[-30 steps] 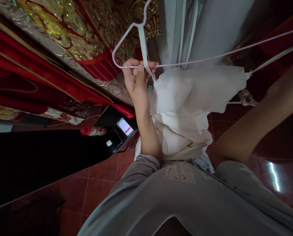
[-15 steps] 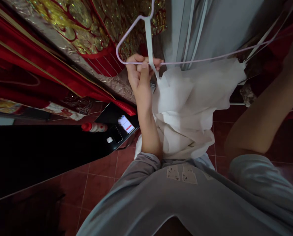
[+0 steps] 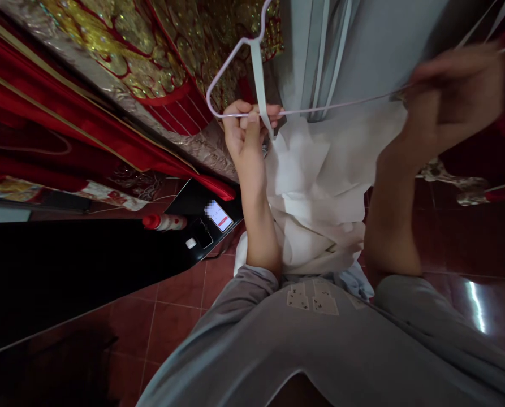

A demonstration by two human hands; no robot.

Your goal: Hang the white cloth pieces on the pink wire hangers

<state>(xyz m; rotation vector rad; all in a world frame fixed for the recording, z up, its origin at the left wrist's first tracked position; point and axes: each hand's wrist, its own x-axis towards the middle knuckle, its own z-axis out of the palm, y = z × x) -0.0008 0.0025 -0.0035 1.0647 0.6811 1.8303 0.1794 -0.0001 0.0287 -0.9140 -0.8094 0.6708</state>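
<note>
My left hand (image 3: pixel 247 130) pinches the lower bar of a thin pale pink clothes hanger (image 3: pixel 225 61), near its left corner. A whitish strap (image 3: pixel 258 73) loops over the hanger near its hook and runs down past my left fingers to a white layered garment (image 3: pixel 307 164). The garment hangs below the bar, in front of my body. At the bar's right part, my right hand (image 3: pixel 460 96) is bent with its fingers closed around the bar, near the garment's upper right corner. Motion blurs that hand, and its fingertips are partly hidden.
Red and gold sequined clothes (image 3: pixel 167 51) hang at the left, with grey fabric (image 3: pixel 371 45) behind the hanger. A black table (image 3: pixel 86 254) at the left bears a red-capped bottle (image 3: pixel 165 221), a lit phone (image 3: pixel 221 215), a dark phone-like object (image 3: pixel 202 233) and a small white case (image 3: pixel 190 243).
My right hand has come into view from the upper right and moved inward to the bar. My left hand and the hanger's left end have shifted slightly right and down.
</note>
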